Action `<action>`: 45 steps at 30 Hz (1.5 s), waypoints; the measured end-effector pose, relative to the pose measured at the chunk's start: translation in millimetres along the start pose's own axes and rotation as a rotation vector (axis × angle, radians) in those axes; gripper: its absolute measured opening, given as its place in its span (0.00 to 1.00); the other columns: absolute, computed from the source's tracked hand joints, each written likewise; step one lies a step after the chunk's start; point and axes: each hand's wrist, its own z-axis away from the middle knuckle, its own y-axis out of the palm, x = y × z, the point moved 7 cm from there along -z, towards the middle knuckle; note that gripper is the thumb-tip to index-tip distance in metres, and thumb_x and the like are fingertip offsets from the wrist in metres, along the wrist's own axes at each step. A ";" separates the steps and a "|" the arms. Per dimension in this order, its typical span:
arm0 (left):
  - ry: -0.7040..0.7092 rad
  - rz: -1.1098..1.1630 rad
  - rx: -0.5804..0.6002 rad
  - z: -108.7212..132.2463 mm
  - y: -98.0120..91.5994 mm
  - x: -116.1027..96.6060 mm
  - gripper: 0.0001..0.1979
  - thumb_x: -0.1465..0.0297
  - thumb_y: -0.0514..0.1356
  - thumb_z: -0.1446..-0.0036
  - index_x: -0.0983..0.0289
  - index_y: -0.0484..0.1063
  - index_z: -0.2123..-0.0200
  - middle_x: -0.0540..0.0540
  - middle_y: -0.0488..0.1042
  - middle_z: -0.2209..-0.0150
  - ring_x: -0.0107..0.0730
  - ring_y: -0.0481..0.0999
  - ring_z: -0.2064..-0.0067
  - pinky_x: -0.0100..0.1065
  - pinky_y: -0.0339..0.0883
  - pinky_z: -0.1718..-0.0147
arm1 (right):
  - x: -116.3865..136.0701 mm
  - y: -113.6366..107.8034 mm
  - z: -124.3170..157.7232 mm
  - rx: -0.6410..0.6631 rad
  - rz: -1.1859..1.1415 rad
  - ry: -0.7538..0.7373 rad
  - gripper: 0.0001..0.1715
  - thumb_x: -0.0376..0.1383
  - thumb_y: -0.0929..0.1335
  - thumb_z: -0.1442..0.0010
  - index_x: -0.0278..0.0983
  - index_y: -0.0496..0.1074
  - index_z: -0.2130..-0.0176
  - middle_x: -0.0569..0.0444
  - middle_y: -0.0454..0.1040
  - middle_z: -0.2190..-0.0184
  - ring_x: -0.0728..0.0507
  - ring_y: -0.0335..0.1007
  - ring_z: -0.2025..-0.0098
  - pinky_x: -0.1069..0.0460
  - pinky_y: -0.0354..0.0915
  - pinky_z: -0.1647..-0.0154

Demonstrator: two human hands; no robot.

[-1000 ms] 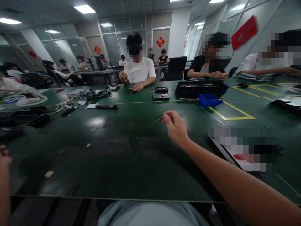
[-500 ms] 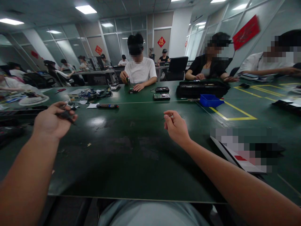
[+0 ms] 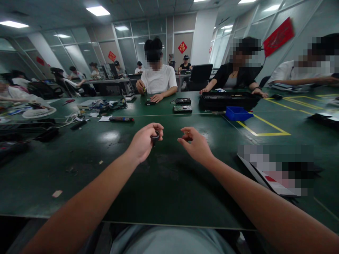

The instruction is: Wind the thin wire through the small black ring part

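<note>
My left hand (image 3: 148,141) is above the middle of the green table (image 3: 127,197), its fingers wrapped round a small black tool with a ring-shaped end (image 3: 155,137). Most of that tool is hidden in my palm, so its exact kind does not show. Facing it, a short gap to the right, is my right hand (image 3: 197,143). Its thumb and bent fingers are apart, and I make out nothing held between them. Beyond my left hand a dark pen-shaped tool with a red end (image 3: 122,119) lies by a scrap of white paper (image 3: 105,119).
Opposite, a person in white (image 3: 159,79) works on a small device. Circuit-board devices (image 3: 182,109), a long black housing (image 3: 229,101) and a blue bin (image 3: 238,113) stand farther back. A folded paper (image 3: 267,176) lies right, cables (image 3: 70,119) and black parts (image 3: 46,134) left.
My left hand has swung from the far left to the table's middle, carrying the black tool. My right hand's thumb and fingers have parted. A co-worker's hands have moved onto the black housing.
</note>
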 end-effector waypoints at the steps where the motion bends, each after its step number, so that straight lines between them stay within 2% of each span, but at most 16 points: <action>1: 0.024 -0.072 0.033 0.3 6.6 7.6 0.13 0.78 0.52 0.57 0.66 0.71 0.66 0.52 0.68 0.72 0.30 0.69 0.70 0.31 0.64 0.68 | 0.1 0.0 -0.1 -0.003 0.004 -0.005 0.20 0.38 0.70 0.41 0.40 0.68 0.49 0.54 0.77 0.69 0.41 0.76 0.65 0.44 0.69 0.60; 6: 0.146 -0.615 0.271 -0.2 24.7 43.2 0.15 0.75 0.50 0.47 0.64 0.72 0.58 0.54 0.73 0.66 0.36 0.72 0.62 0.38 0.65 0.57 | 3.2 0.9 -0.2 -0.004 0.024 -0.009 0.20 0.34 0.69 0.42 0.39 0.69 0.49 0.54 0.79 0.68 0.41 0.77 0.63 0.45 0.69 0.58; 8: 0.193 -0.826 0.337 0.6 24.4 53.7 0.19 0.74 0.55 0.48 0.63 0.71 0.52 0.55 0.74 0.60 0.39 0.72 0.57 0.42 0.66 0.53 | 4.7 0.8 0.2 -0.010 0.034 -0.007 0.18 0.34 0.69 0.41 0.39 0.70 0.50 0.53 0.80 0.67 0.41 0.78 0.62 0.45 0.70 0.57; 10: 0.230 -0.998 0.370 1.5 21.7 62.3 0.26 0.78 0.58 0.53 0.62 0.68 0.47 0.57 0.73 0.55 0.43 0.72 0.51 0.46 0.64 0.48 | 5.2 0.8 0.6 -0.017 0.036 -0.007 0.17 0.33 0.67 0.40 0.39 0.71 0.50 0.51 0.81 0.64 0.41 0.79 0.60 0.45 0.70 0.57; 12: 0.253 -1.098 0.395 2.0 19.0 70.2 0.30 0.82 0.56 0.53 0.62 0.65 0.44 0.58 0.73 0.54 0.44 0.71 0.49 0.49 0.63 0.45 | 4.5 0.9 1.0 -0.021 0.030 -0.004 0.17 0.33 0.65 0.37 0.38 0.71 0.49 0.50 0.82 0.63 0.41 0.79 0.59 0.46 0.70 0.57; 15: 0.292 -1.111 0.413 1.0 16.6 77.4 0.26 0.84 0.51 0.46 0.64 0.66 0.45 0.59 0.72 0.53 0.41 0.71 0.49 0.47 0.66 0.46 | 3.4 -1.0 1.1 -0.034 0.027 0.014 0.17 0.36 0.64 0.35 0.38 0.72 0.47 0.51 0.82 0.66 0.42 0.79 0.63 0.47 0.70 0.61; 18: 0.324 -1.072 0.410 -1.6 14.6 78.3 0.19 0.81 0.54 0.41 0.65 0.69 0.47 0.60 0.72 0.50 0.41 0.72 0.48 0.45 0.67 0.45 | 6.3 -6.9 1.0 -0.069 0.064 0.030 0.17 0.43 0.65 0.35 0.38 0.75 0.51 0.54 0.79 0.74 0.44 0.75 0.72 0.49 0.67 0.67; 20: 0.342 -1.055 0.408 -2.9 12.9 76.2 0.19 0.80 0.57 0.41 0.63 0.71 0.47 0.60 0.71 0.48 0.41 0.72 0.47 0.44 0.66 0.44 | 11.7 -12.6 1.5 -0.114 0.095 0.016 0.16 0.46 0.67 0.36 0.38 0.77 0.57 0.54 0.77 0.75 0.45 0.72 0.75 0.50 0.64 0.70; 24: 0.378 -1.050 0.361 -4.2 6.4 69.7 0.21 0.76 0.61 0.41 0.60 0.71 0.44 0.57 0.72 0.48 0.41 0.71 0.46 0.45 0.64 0.42 | 21.9 -17.9 4.0 -0.151 0.084 -0.030 0.14 0.46 0.68 0.38 0.38 0.75 0.64 0.54 0.78 0.74 0.45 0.72 0.73 0.50 0.63 0.71; 27: 0.360 -1.032 0.278 -6.5 -1.2 67.1 0.24 0.74 0.63 0.41 0.60 0.69 0.42 0.57 0.74 0.49 0.41 0.72 0.47 0.45 0.65 0.44 | 25.6 -19.3 6.6 -0.170 -0.004 -0.063 0.11 0.43 0.67 0.36 0.39 0.74 0.63 0.53 0.78 0.72 0.44 0.74 0.70 0.49 0.66 0.67; 30: 0.361 -1.009 0.228 -7.6 -4.8 65.2 0.20 0.73 0.64 0.42 0.61 0.72 0.45 0.57 0.75 0.49 0.42 0.72 0.47 0.46 0.64 0.43 | 24.7 -20.2 8.6 -0.197 -0.124 -0.063 0.10 0.42 0.66 0.35 0.39 0.72 0.60 0.53 0.79 0.69 0.43 0.77 0.66 0.47 0.69 0.62; 38: 0.369 -0.967 0.244 -5.8 -2.4 62.0 0.21 0.72 0.64 0.41 0.59 0.71 0.44 0.56 0.75 0.48 0.41 0.72 0.47 0.45 0.63 0.43 | 19.2 -16.3 6.8 -0.166 -0.164 -0.033 0.11 0.42 0.66 0.35 0.39 0.71 0.57 0.51 0.81 0.66 0.41 0.79 0.63 0.45 0.71 0.59; 45: 0.344 -0.959 0.203 -6.8 -5.2 61.0 0.21 0.70 0.63 0.39 0.60 0.70 0.42 0.56 0.74 0.47 0.41 0.72 0.46 0.44 0.63 0.43 | 12.8 -16.6 5.4 -0.191 -0.171 0.002 0.12 0.43 0.65 0.35 0.39 0.71 0.56 0.49 0.81 0.64 0.40 0.79 0.61 0.44 0.71 0.58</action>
